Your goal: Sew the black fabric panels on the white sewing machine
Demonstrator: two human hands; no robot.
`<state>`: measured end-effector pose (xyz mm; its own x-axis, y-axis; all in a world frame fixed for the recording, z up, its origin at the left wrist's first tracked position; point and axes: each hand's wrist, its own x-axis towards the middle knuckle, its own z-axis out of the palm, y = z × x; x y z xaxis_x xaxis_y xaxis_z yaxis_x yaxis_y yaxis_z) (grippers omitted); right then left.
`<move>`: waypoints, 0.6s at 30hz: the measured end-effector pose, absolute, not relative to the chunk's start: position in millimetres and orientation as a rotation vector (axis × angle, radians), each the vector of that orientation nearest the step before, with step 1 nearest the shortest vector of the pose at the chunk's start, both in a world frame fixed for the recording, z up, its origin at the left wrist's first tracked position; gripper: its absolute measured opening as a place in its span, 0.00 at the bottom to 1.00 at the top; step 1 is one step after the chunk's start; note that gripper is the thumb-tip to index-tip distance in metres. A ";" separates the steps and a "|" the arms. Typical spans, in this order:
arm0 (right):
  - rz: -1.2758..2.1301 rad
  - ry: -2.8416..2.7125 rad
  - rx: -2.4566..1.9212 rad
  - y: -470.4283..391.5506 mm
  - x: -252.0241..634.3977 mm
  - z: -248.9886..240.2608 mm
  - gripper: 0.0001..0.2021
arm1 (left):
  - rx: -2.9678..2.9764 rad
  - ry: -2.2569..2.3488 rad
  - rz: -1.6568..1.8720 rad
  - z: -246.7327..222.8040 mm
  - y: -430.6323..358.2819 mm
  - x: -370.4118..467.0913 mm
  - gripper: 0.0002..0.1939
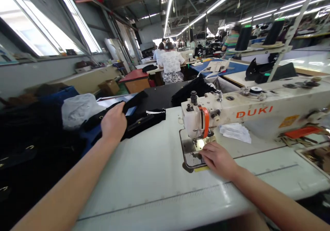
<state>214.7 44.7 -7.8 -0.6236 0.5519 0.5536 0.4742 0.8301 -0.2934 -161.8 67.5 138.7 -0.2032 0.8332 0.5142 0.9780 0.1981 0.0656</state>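
My left hand [114, 122] is closed on a black fabric piece [136, 102] at the left edge of the white sewing table [144, 169]. Another part of black fabric with small metal fittings [146, 120] lies just under and right of it, a short white strip along its top. My right hand [219, 158] is beside the needle of the sewing machine [232, 110], over the metal needle plate [189, 148]. Its thumb and fingertips are pinched together; whatever they hold is too small or hidden to tell. A small lamp lights the plate.
White labels or cloth scraps [235, 132] lie under the machine arm. Dark goods [23, 148] and a clear plastic bag [78, 110] are piled at the left. Black thread cones [243, 38] stand behind the machine. A co-worker in a white top [171, 61] sits ahead.
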 end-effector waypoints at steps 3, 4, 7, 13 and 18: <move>0.130 -2.343 -0.767 43.5 215.7 -11.0 0.12 | -1.815 -2.138 -0.461 114.8 98.3 -154.1 0.24; 0.123 -2.341 -0.766 43.2 216.2 -12.2 0.12 | -1.820 -2.170 -0.425 98.8 102.2 -151.8 0.22; 0.116 -2.345 -0.754 42.8 218.0 -16.1 0.12 | -1.795 -2.225 -0.346 48.6 95.0 -149.1 0.22; 0.145 -2.356 -0.717 44.3 220.5 -20.7 0.12 | -1.765 -2.161 -0.282 39.8 9.2 -178.9 0.27; 0.161 -2.369 -0.696 45.9 220.9 -23.3 0.13 | -1.377 -2.168 -0.163 114.0 -78.6 -282.5 0.24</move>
<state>220.9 45.9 -23.3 -0.6445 0.5211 0.5595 0.4405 0.8512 -0.2854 -282.5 -78.6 114.0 -0.3150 0.7965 0.5161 0.8648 0.4649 -0.1897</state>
